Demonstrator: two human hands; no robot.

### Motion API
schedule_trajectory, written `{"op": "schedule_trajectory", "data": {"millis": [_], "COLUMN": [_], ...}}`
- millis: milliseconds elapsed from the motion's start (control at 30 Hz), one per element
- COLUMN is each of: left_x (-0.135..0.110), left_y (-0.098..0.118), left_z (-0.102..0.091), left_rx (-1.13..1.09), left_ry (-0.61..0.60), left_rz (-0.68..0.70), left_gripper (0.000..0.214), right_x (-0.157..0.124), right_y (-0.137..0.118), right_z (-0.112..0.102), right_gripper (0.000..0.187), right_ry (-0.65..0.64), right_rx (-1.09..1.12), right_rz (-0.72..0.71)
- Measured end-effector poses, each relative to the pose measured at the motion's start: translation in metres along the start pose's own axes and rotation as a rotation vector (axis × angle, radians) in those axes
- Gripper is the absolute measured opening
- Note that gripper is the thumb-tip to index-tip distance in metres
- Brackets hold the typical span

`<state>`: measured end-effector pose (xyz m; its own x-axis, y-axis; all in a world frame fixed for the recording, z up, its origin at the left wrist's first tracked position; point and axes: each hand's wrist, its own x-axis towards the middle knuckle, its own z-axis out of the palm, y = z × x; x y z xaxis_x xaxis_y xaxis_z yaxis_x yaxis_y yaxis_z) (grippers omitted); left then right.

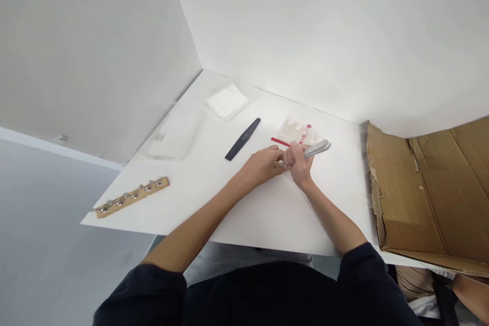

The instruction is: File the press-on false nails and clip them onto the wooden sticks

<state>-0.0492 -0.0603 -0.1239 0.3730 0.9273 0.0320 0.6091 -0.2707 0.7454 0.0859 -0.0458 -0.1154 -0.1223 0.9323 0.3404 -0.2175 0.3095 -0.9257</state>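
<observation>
Near the middle of the table, my two hands meet. My right hand (299,160) is closed around a tool with pale grey handles (318,148), their ends sticking out to the right; its working end is hidden by my fingers. My left hand (265,164) has its fingers curled together right beside the tool's hidden end. Something small and shiny shows under those fingers, too covered to name. A thin red stick (280,141) lies just beyond my hands. Behind it is a clear plastic pack (292,128) with red marks. A black nail file (243,139) rests left of it.
A wooden strip with metal knobs (132,197) lies at the table's left front corner. Farther back are a white gridded sheet in clear plastic (226,101) and a blurred clear packet (170,137). An open cardboard box (410,188) stands at the right; another person's arm (471,295) shows below it.
</observation>
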Motion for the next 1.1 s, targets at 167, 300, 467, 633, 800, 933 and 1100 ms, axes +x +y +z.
{"op": "schedule_trajectory", "data": {"millis": [167, 300, 467, 633, 800, 933, 1100], "left_x": [-0.0004, -0.0002, 0.0000, -0.0009, -0.0015, -0.0011, -0.0009], "left_y": [-0.0017, -0.0016, -0.0041, -0.0084, -0.0056, -0.0037, -0.0043], "left_z": [0.0012, 0.0006, -0.0017, -0.0026, -0.0031, -0.0038, -0.0034], "left_rx": [0.026, 0.051, 0.076, 0.089, 0.061, 0.055, 0.035], "left_ry": [-0.012, -0.022, -0.041, -0.044, -0.030, -0.031, -0.023], "left_rz": [0.003, -0.009, -0.006, -0.003, 0.002, 0.002, 0.022], "left_gripper": [0.018, 0.019, 0.017, 0.023, 0.020, 0.021, 0.015], "right_x": [-0.0004, -0.0005, 0.0011, 0.0015, 0.0002, -0.0001, 0.0000], "right_y": [-0.0004, 0.0002, -0.0039, -0.0047, -0.0047, -0.0043, -0.0009], "right_z": [0.0000, 0.0004, -0.0005, 0.0001, 0.0012, 0.0012, 0.0009], "right_gripper": [0.073, 0.072, 0.070, 0.070, 0.074, 0.074, 0.075], "right_ry": [0.011, 0.011, 0.036, 0.029, -0.008, -0.013, -0.025], "right_rx": [0.011, 0.020, 0.047, 0.055, 0.055, 0.041, 0.031], "right_rz": [0.019, 0.040, 0.056, 0.050, 0.035, 0.028, 0.030]}}
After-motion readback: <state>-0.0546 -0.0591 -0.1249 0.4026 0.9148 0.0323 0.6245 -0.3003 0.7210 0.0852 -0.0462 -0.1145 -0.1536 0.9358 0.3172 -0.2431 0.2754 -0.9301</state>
